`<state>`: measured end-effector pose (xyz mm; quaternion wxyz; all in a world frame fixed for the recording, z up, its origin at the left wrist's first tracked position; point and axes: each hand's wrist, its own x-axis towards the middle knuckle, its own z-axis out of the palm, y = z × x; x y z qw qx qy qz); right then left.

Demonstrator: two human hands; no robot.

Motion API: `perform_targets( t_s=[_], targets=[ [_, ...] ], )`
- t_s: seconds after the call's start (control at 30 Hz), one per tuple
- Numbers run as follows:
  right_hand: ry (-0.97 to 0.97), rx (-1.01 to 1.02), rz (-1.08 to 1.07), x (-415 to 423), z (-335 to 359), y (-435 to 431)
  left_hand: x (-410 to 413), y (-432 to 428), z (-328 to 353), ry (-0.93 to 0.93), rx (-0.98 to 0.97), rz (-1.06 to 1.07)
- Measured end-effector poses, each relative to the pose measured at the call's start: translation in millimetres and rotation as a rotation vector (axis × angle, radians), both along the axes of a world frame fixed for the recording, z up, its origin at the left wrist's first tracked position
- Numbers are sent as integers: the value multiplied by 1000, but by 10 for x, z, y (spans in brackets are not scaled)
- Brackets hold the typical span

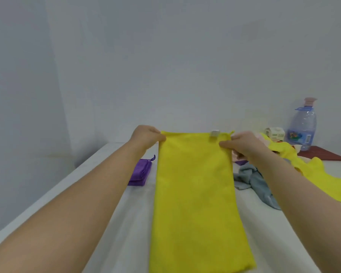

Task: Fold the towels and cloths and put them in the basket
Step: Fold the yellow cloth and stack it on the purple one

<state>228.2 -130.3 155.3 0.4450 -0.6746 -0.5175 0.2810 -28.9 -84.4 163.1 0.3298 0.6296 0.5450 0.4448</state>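
A long yellow towel (197,194) lay lengthwise down the middle of the white table (126,223), running from the near edge of the view away toward the far wall (165,56). It was already narrowed into a smooth strip. The left hand (147,137) pinched its far left corner, fingers curled over the edge with the thumb against the cloth. The right hand (242,143) pinched the far right corner in the same way, thumb on top and the other fingers tucked behind the fabric. Both forearms reached out straight on either side of the strip. Whether the far edge was lifted clear of the table or resting on it could not be told. A small white label (215,133) stood at that far edge, just left of the right hand. To the left of the towel, near its far half and apart from it, sat a purple cloth (140,172) folded into a compact block with a small loop at its far corner. To the right, partly under the right forearm, lay a crumpled grey-blue cloth (254,182), and beyond it a second yellow cloth (311,170) sprawled unfolded toward the right edge. Farther right stood a clear water bottle (302,127) with a blue handle, beside a small carton (275,134); the bottle stood at the far corner of a dark red mat (323,153).
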Motion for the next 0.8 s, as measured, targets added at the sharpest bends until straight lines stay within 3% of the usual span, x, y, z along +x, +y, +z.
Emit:
perform_targets(
  t_s=[0.07,0.13,0.3,0.47,0.6,0.8],
  targets=[
    [-122,-121,-6,35,-269,117,0,99,-287,233,19,14],
    [-20,-193,-15,58,-536,222,43,195,-554,280,-32,21],
    [289,-292,11,-40,-868,366,195,348,-933,-69,-190,-4],
    [424,-82,51,-95,-807,521,292,560,-906,-228,-134,26],
    [682,79,34,-73,-659,593,364,644,-780,-343,-99,32],
    [615,3,-23,26,-888,447,348,373,-999,-619,-318,18]
  ],
)
